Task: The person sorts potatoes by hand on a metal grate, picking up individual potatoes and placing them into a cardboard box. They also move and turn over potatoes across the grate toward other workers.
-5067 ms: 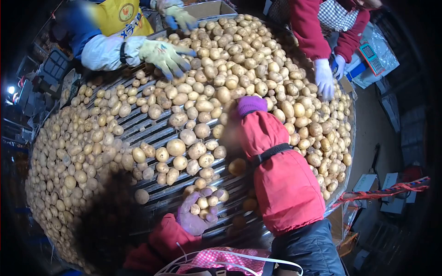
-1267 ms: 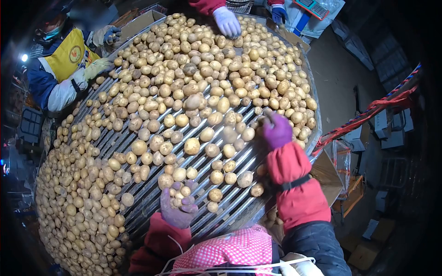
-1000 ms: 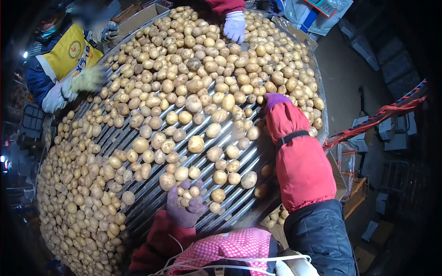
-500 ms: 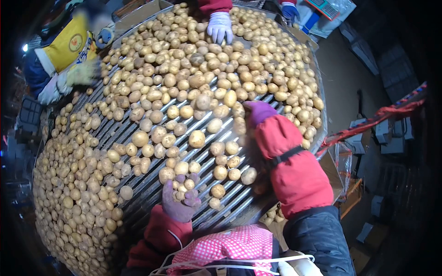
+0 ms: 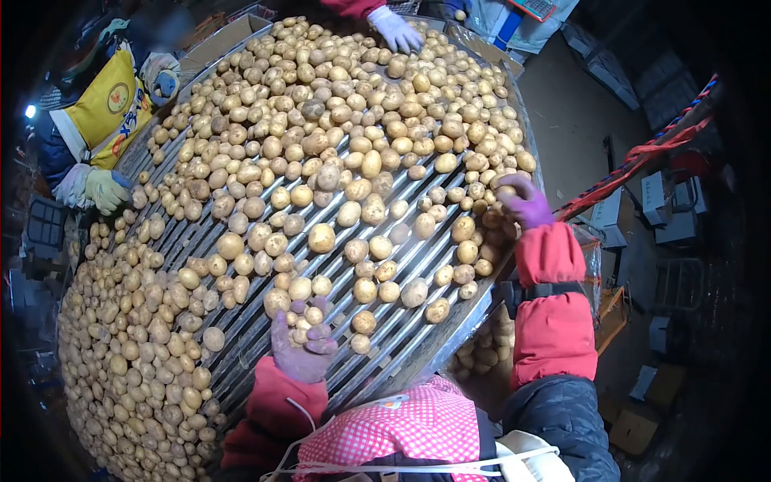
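Observation:
My left hand point(image 5: 301, 349), in a purple glove, cups several small potatoes point(image 5: 300, 329) in its curled fingers, palm up, near the front of the slatted metal table. At the table's right edge, my right hand point(image 5: 526, 202), also gloved in purple, bends its fingers around a potato point(image 5: 505, 193) beside a heap of others. Loose potatoes point(image 5: 321, 238) lie across the metal bars point(image 5: 409, 341) between my hands. Part of the right palm is hidden from view.
A thick potato pile point(image 5: 136, 361) covers the left side, and another spreads over the far end. Two co-workers' gloved hands show, a white glove point(image 5: 395, 30) at the top and a pale glove point(image 5: 106, 191) at left. A red-wrapped rope point(image 5: 642, 153) slants past the right edge.
My right hand has moved right, from mid-table to the right edge, and more potatoes lie on the bars there. My left hand still cups its small potatoes. The view has shifted slightly.

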The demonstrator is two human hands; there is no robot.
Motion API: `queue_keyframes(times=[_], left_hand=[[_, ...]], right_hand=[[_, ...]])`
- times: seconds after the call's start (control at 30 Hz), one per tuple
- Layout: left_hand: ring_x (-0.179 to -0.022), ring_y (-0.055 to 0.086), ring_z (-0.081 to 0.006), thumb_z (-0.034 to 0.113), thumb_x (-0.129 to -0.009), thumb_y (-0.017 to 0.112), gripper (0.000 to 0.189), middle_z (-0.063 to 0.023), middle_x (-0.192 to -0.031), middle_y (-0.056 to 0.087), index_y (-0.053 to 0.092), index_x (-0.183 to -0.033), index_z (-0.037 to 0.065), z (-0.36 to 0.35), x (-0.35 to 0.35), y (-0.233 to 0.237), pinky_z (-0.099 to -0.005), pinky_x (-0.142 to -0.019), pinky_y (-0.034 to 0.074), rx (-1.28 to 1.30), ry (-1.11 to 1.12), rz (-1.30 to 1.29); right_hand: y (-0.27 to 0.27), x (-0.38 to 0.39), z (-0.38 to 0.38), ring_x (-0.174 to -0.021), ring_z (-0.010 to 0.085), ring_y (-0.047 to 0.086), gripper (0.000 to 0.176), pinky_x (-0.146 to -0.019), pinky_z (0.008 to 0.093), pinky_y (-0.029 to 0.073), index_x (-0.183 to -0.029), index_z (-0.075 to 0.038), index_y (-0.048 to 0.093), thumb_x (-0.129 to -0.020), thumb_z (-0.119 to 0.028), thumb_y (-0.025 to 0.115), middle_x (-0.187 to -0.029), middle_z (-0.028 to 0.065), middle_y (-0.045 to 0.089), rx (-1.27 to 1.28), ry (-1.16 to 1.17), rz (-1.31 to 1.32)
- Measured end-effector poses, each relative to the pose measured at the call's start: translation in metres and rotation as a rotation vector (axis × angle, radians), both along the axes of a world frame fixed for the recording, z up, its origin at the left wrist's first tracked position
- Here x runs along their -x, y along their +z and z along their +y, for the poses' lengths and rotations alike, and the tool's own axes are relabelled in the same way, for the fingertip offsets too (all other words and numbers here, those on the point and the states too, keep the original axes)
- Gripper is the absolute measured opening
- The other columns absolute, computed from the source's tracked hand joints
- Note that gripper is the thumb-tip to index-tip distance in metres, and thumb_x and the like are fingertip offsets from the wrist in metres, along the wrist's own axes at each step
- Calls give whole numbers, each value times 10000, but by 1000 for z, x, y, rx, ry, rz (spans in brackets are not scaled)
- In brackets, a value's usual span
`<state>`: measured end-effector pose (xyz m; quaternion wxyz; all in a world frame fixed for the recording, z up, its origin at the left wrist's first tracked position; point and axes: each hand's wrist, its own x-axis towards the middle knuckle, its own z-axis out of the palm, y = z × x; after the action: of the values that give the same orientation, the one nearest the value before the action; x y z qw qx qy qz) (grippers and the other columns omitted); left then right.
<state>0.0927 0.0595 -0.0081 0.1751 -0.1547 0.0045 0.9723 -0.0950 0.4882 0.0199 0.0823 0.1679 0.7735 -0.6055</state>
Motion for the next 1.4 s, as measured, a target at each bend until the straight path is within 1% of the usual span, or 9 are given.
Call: queue_keyframes(times=[0.1, 0.27, 0.53, 0.77, 0.83, 0.97, 1.03, 1.27, 1.4], left_hand=[[-770, 533, -112, 471, -952, 503, 362, -60, -1335, 549, 635, -1146, 195, 10, 2, 12, -227, -615, 448, 4, -44, -5], [-804, 561, -130, 527, -934, 500, 411, -70, -1317, 555, 612, -1157, 201, 7, 4, 19, -244, -608, 453, 41, -45, -124], [-838, 586, -175, 501, -922, 524, 406, -91, -1284, 579, 629, -1129, 169, 51, 12, 42, -275, -603, 474, 180, -223, -180], [-851, 580, -206, 426, -971, 489, 395, -163, -1320, 550, 624, -1186, 124, 160, 0, 36, -303, -663, 488, 58, -464, -89], [-874, 583, -227, 411, -970, 503, 384, -175, -1306, 560, 626, -1169, 107, 202, -4, 36, -309, -663, 499, 108, -543, -114], [-1031, 627, -289, 388, -951, 561, 376, -185, -1306, 561, 562, -1171, 83, 301, -3, 63, -315, -721, 567, 371, -625, -294], [-1073, 626, -295, 402, -959, 540, 389, -179, -1306, 563, 566, -1178, 81, 343, 2, 67, -315, -756, 571, 383, -781, -155], [-992, 628, -290, 401, -960, 532, 284, -116, -983, 629, 534, -946, 117, 544, 35, 54, -502, -846, 561, 447, -959, 246], [-995, 613, -346, 447, -952, 537, 315, -152, -1158, 552, 536, -974, 133, 574, 36, 46, -525, -846, 555, 391, -1074, 216]], right_hand=[[-8, 19, -37, -785, 224, 657, 316, -711, 342, 529, -1094, -57, 646, -799, -170, 662, -892, 114, 683, -1094, 480, 15], [-23, 19, -69, -859, 243, 660, 325, -766, 338, 527, -1114, -76, 661, -821, -216, 669, -952, 135, 689, -1216, 478, -152], [-8, -38, -34, -914, 203, 645, 440, -821, 315, 519, -1187, -32, 638, -845, -295, 719, -1017, 73, 691, 68, -23, 288], [2, -189, 172, -543, 77, 467, 287, -401, 173, 360, -1067, -130, 580, -889, -347, 639, -852, 32, 585, 852, -924, 105], [-24, -199, 243, -687, 118, 580, 371, -494, 195, 459, -1131, -98, 583, -882, -369, 630, -855, 19, 583, 797, -914, 43], [-145, -257, 354, -973, 226, 625, 516, -714, 294, 542, -1285, -68, 516, -915, -425, 567, -1036, 98, 615, -662, -435, 404], [-69, -299, 327, -979, 225, 624, 505, -722, 294, 541, -1288, -69, 518, -921, -415, 560, -1061, 100, 613, 840, -882, 247], [-67, -507, 264, -1000, 224, 621, 468, -753, 293, 538, -1299, -74, 529, -942, -376, 536, -1147, 106, 607, 1104, -1176, 195], [-73, -573, 243, -1012, 223, 618, 448, -770, 292, 536, -1305, -76, 534, -954, -354, 522, -1196, 109, 603, 1131, -1402, 223]])
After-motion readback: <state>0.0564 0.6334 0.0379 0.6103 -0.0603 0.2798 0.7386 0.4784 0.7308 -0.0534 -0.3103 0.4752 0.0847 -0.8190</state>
